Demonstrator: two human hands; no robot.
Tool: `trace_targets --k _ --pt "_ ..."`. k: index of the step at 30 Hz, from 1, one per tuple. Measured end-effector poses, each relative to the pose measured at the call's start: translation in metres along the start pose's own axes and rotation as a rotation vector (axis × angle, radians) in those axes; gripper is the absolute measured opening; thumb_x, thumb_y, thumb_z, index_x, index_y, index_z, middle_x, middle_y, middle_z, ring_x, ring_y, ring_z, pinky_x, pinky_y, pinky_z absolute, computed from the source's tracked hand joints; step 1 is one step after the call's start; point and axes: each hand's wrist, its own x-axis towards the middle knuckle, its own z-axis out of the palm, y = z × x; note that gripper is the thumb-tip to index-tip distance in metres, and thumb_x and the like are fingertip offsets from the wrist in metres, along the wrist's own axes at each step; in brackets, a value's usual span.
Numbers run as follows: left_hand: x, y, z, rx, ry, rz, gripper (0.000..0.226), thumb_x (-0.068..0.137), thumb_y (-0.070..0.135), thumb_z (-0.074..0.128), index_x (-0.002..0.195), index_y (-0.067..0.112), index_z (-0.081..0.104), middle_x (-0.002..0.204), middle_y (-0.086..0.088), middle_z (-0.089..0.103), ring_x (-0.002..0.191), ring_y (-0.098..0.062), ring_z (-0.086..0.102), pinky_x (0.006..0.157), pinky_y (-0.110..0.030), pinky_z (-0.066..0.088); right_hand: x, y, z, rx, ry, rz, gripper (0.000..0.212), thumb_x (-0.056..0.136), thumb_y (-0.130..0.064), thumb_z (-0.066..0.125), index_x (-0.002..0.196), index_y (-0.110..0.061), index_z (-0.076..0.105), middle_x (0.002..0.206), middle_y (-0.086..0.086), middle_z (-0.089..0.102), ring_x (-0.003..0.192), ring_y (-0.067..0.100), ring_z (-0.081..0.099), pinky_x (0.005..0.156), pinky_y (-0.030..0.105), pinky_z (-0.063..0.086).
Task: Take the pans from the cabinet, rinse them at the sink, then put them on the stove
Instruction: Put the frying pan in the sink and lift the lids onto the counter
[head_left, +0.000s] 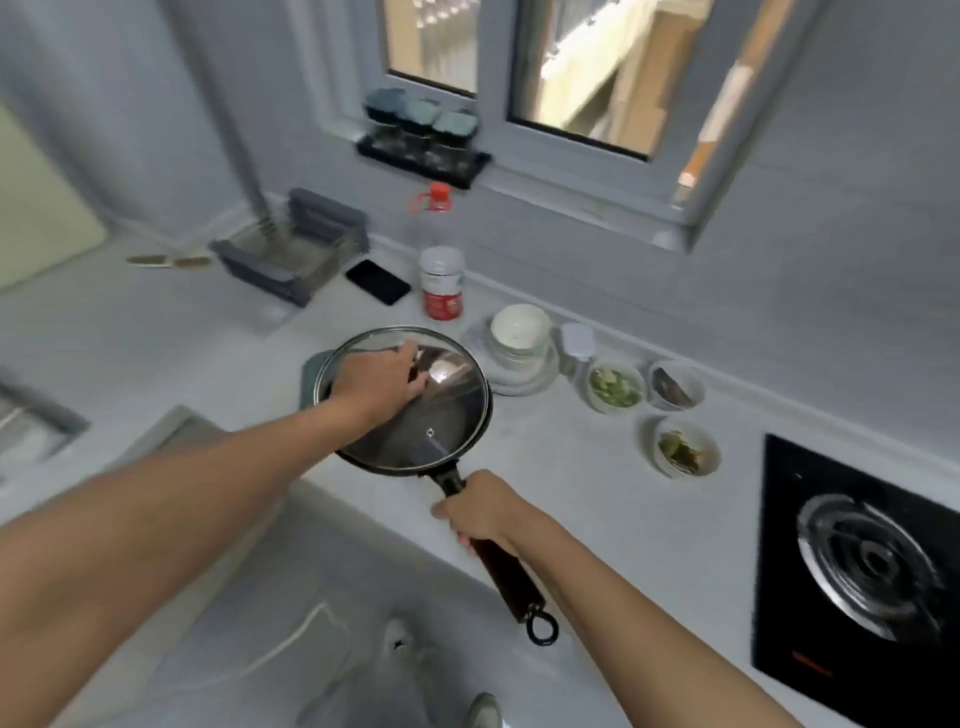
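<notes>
Soft daylight is coming in through the window (582, 78), leaving the scene evenly bright with only faint shadows. Glare is showing on the lid (447, 371). Motion blur is smearing the whole frame, and wide-angle distortion is bending the worktop (597, 467) and walls toward the edges.

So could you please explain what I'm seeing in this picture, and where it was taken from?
There is no machine here: the one picture comes from a camera worn on a person's head, looking down at their bare arms. The right hand has a grip on the handle of a dark frying pan, and the left hand rests on its glass lid. The pan is over a pale kitchen counter. Nearby stand stacked plates, three small bowls of food, a phone and bottles. The stove is to the right.
</notes>
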Motion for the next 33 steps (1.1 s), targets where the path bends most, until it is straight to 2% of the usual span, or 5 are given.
trace_targets --k 6,11,19,26,33 --pt "-0.066 -0.142 -0.032 0.025 0.044 -0.301 0.04 0.097 0.055 0.041 0.111 0.018 0.048 0.091 -0.006 0.072 0.081 -0.031 0.068 0.062 -0.035 0.044 0.008 -0.091 0.08 -0.169 -0.134 -0.116 0.021 0.091 -0.016 0.063 0.078 -0.002 0.055 0.06 0.012 0.054 0.043 0.019 0.048 0.043 0.022 0.043" --pt "-0.147 -0.278 -0.033 -0.011 0.128 -0.629 0.04 0.097 0.055 0.038 0.103 0.017 0.047 0.085 -0.007 0.069 0.078 -0.03 0.065 0.06 -0.036 0.04 0.035 -0.173 0.183 -0.363 -0.23 -0.219 0.023 0.091 -0.01 0.058 0.07 -0.005 0.051 0.047 0.006 0.05 0.024 0.011 0.042 0.035 0.013 0.036" --pt "-0.258 -0.463 -0.024 -0.194 0.216 -1.078 0.041 0.096 0.062 0.036 0.102 0.024 0.048 0.083 0.004 0.061 0.077 -0.023 0.063 0.065 -0.034 0.048 0.098 -0.289 0.354 -0.488 -0.327 -0.233 0.025 0.086 -0.012 0.064 0.063 -0.005 0.056 0.047 0.008 0.051 0.038 0.018 0.047 0.044 0.024 0.043" --pt "-0.307 -0.558 -0.023 -0.269 0.253 -1.267 0.028 0.095 0.061 0.04 0.096 0.033 0.037 0.079 0.007 0.055 0.073 -0.019 0.053 0.064 -0.032 0.041 0.152 -0.363 0.442 -0.597 -0.4 -0.128 0.022 0.088 -0.011 0.063 0.069 -0.006 0.055 0.055 0.008 0.054 0.043 0.017 0.049 0.05 0.027 0.045" --pt "-0.336 -0.633 0.016 -0.253 0.225 -1.448 0.039 0.092 0.066 0.039 0.097 0.028 0.048 0.076 0.006 0.062 0.073 -0.02 0.063 0.067 -0.034 0.055 0.234 -0.421 0.516 -0.665 -0.521 -0.06 0.007 0.085 -0.001 0.058 0.081 -0.004 0.055 0.056 0.007 0.053 0.046 0.015 0.051 0.049 0.026 0.047"
